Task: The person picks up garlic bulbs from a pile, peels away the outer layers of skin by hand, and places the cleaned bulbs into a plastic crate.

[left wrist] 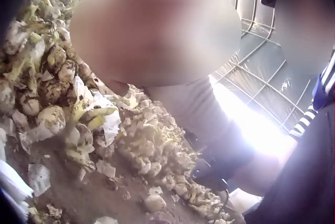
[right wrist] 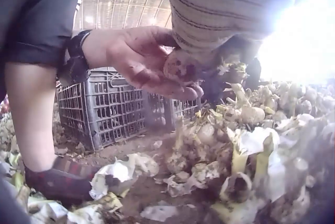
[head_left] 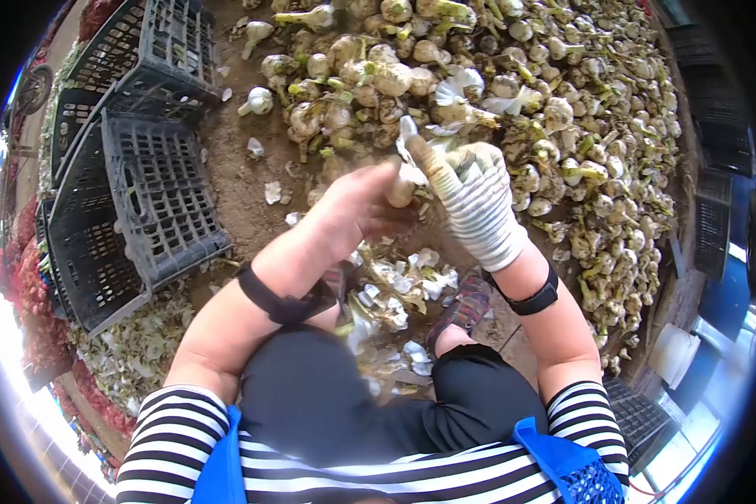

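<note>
White peel [head_left: 412, 173] was pinched by the gloved right hand [head_left: 479, 200]; the bare left hand [head_left: 353, 207] gripped a garlic bulb [head_left: 400, 195] at twelve o'clock. Steady holding probably made for cleaner stripping.

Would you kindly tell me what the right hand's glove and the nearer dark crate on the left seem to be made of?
The glove looks like knitted fabric, perhaps cotton or a blend: matte and off-white, with ribbed ridges and brown staining. The nearer dark crate appears to be moulded plastic, dull and dusty, judging by its regular openwork grid.
</note>
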{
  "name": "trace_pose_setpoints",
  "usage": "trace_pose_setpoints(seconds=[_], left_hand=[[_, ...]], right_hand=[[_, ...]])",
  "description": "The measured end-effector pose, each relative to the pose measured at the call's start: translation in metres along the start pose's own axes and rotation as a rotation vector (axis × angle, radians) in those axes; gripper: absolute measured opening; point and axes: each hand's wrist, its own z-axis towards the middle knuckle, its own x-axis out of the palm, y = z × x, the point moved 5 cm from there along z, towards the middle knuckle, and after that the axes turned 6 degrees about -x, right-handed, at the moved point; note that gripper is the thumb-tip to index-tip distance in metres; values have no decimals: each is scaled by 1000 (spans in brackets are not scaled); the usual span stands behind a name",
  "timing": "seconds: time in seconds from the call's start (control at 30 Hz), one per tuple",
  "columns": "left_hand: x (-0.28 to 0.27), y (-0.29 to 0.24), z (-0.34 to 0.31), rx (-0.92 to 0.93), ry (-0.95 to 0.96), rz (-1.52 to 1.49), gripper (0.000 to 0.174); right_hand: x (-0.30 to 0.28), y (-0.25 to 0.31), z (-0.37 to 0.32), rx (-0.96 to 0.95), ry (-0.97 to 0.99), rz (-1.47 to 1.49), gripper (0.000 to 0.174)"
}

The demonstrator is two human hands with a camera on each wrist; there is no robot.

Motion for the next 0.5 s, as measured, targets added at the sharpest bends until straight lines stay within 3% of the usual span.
trace_pose_setpoints(seconds=[0.07,0.1,0.13,0.2,0.23,0.27,0.33,0.4,0.43,0.47,0.5], left_hand=[[4,-10,-3,71,115,-36,45],[11,-20,-6,281,-11,62,45],[22,-30,-13,381,-30,113,46],[26,-40,-15,690,-105,333,50],[31,-40,-13,761,-35,329,52],[35,-38,-10,839,-10,372,50],[38,-32,-10,867,-43,410,41],[26,-27,-5,386,199,-130,40],[22,-26,-4,215,415,-295,45],[22,-27,-4,229,420,-302,45],[20,-31,-6,347,229,-114,44]], right_hand=[[-17,-8,10,19,-225,73,57],[-15,-19,14,242,-332,488,47],[-22,-23,20,335,-471,559,39],[14,-35,14,804,-523,1674,44],[26,-31,18,936,-553,1842,46],[28,-21,19,954,-351,1758,36],[41,-14,13,1025,-572,1710,28],[38,-14,10,1041,-538,1695,26],[33,-15,11,998,-531,1563,26],[27,-17,13,947,-524,1431,26],[23,-16,14,988,-500,1463,27]])
